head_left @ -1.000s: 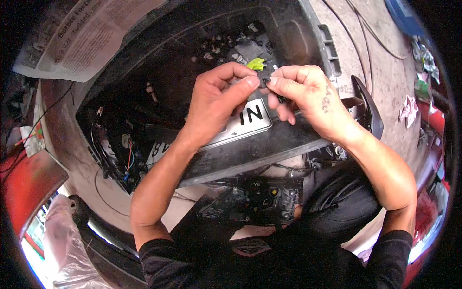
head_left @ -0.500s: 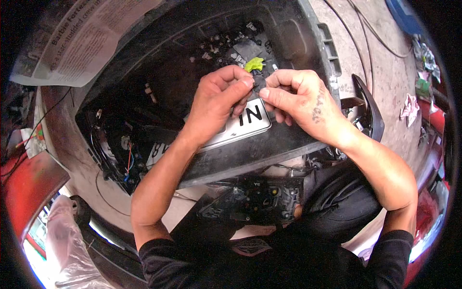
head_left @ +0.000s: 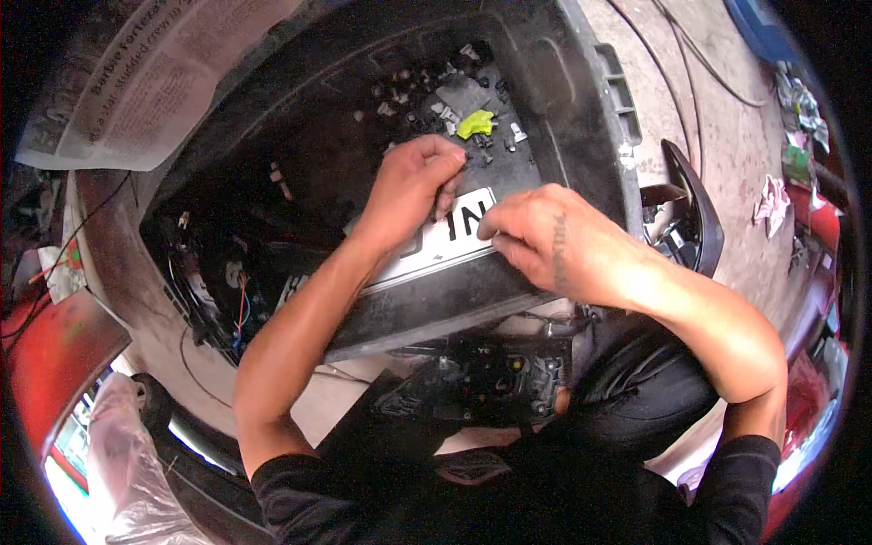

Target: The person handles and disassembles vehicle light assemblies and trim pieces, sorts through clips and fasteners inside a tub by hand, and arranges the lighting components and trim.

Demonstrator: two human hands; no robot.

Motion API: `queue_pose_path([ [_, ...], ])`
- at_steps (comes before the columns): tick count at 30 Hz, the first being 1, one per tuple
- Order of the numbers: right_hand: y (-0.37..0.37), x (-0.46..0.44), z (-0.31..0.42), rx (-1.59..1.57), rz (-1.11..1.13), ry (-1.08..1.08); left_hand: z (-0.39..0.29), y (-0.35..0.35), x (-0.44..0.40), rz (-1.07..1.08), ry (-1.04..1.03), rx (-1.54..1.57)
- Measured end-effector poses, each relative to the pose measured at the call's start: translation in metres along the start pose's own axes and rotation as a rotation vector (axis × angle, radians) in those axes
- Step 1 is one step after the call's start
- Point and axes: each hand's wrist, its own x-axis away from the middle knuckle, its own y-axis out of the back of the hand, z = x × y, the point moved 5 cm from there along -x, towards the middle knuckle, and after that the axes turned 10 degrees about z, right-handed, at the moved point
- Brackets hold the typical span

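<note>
White with black characters, the licence plate (head_left: 456, 243) lies inside a black plastic bin (head_left: 561, 86), along its near side. The left hand (head_left: 409, 188) is above the plate's far edge, thumb and forefinger drawn together at the tips; whether a tiny fastener sits between them I cannot tell. The right hand (head_left: 554, 238) is at the plate's right end, palm down, fingers curled; whether they grip anything or touch the plate is hidden.

Beyond the plate are a lime-green plastic piece (head_left: 475, 124), a white clip (head_left: 519, 133) to its right, and a scatter of small dark and pale fasteners (head_left: 400, 91) to its left. A pale, slim fitting (head_left: 281, 181) lies apart, left of the plate. Thin coloured wires (head_left: 243, 300) show past the plate's left end, and a curved black trim piece (head_left: 698, 213) stands outside the bin, to the plate's right.

Small parts are the likely trouble. Anything pinched in the left fingertips could slip and vanish among the dark fasteners, black on black. A sleeve-free forearm or the right fingers, brushing the plate, could shift it over loose pieces. Mixing similar clips is another risk, since they lie unsorted.
</note>
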Motion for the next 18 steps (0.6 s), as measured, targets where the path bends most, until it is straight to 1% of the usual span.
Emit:
queue_pose_path([
  [3,-0.006,0.004,0.015,0.012,0.049,0.061,0.014,0.01,-0.015,-0.051,0.067,-0.054],
  [6,-0.009,0.006,0.023,0.021,0.121,0.072,0.028,0.019,-0.038,-0.084,0.068,-0.135],
  [12,-0.008,0.005,0.021,0.0,0.108,0.077,0.031,0.017,-0.078,-0.139,0.008,-0.185],
  [15,-0.009,0.004,0.019,-0.006,0.103,0.076,0.03,0.014,-0.092,-0.159,-0.025,-0.138],
  [18,-0.01,0.004,0.018,-0.016,0.094,0.087,0.028,0.015,-0.1,-0.167,-0.033,-0.169],
])
